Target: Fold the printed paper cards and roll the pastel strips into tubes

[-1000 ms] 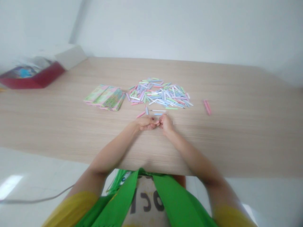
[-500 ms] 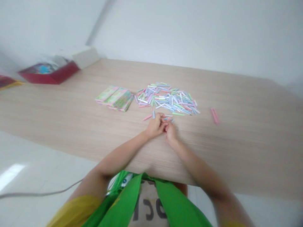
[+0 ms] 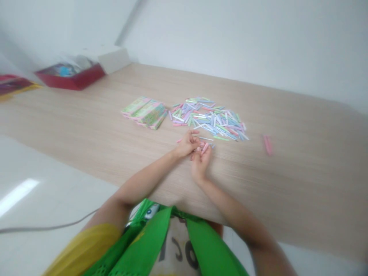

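Note:
Close together over the table's near side, my two hands meet at the fingertips. In my right hand (image 3: 201,161), curled fingers hold a small pink stick (image 3: 205,148). My left hand (image 3: 186,145) is closed against it, thumb and fingers bent inward; blur hides what lies in its pinch. Just past the fingers lie a thin whitish stick (image 3: 206,138) and a green stick (image 3: 221,138). Beyond them spreads a pile of slim pastel sticks (image 3: 214,119) in pink, blue, green, lilac and white.
Left of the pile are stacked flat green-and-pink packs (image 3: 145,111). Two pink sticks (image 3: 267,145) lie side by side on the right. A red box (image 3: 77,80) with mixed contents and a white box (image 3: 114,60) stand far left on the wooden table (image 3: 301,184).
The view has shifted slightly. My right hand has turned palm upward, bringing the pink stick into sight. My left hand still works against it, its fingers spread a little more.

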The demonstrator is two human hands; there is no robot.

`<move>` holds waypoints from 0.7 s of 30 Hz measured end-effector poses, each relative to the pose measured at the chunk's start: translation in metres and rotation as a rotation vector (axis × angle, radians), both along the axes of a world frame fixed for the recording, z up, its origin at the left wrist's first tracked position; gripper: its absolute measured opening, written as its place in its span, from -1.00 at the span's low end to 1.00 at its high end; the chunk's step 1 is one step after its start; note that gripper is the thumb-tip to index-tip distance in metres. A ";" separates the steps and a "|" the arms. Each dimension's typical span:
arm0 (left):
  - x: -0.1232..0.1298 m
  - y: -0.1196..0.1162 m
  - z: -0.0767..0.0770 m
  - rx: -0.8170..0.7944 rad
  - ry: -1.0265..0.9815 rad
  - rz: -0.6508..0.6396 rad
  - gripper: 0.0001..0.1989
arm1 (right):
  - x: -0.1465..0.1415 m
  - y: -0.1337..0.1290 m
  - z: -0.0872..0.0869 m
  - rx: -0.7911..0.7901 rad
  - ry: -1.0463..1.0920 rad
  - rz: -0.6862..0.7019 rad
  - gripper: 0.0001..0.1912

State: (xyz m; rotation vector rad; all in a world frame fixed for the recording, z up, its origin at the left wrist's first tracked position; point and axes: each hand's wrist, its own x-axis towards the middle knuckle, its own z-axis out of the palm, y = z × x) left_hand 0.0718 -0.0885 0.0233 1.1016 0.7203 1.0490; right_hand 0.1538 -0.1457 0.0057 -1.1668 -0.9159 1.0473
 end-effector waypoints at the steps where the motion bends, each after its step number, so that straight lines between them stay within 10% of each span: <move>1: -0.001 0.001 0.002 -0.049 0.010 -0.009 -0.25 | -0.001 -0.001 0.001 0.029 -0.016 -0.005 -0.73; 9: -0.026 0.018 0.011 -0.218 0.038 -0.158 -0.27 | 0.022 0.014 0.012 -0.189 0.264 0.293 -0.57; 15: -0.038 0.023 0.009 -0.327 0.045 -0.451 -0.60 | 0.018 0.011 0.009 -0.069 0.099 0.216 -0.57; 21: -0.028 0.018 0.007 -0.400 0.009 -0.448 -0.63 | 0.015 0.005 -0.001 0.067 -0.035 0.143 -0.64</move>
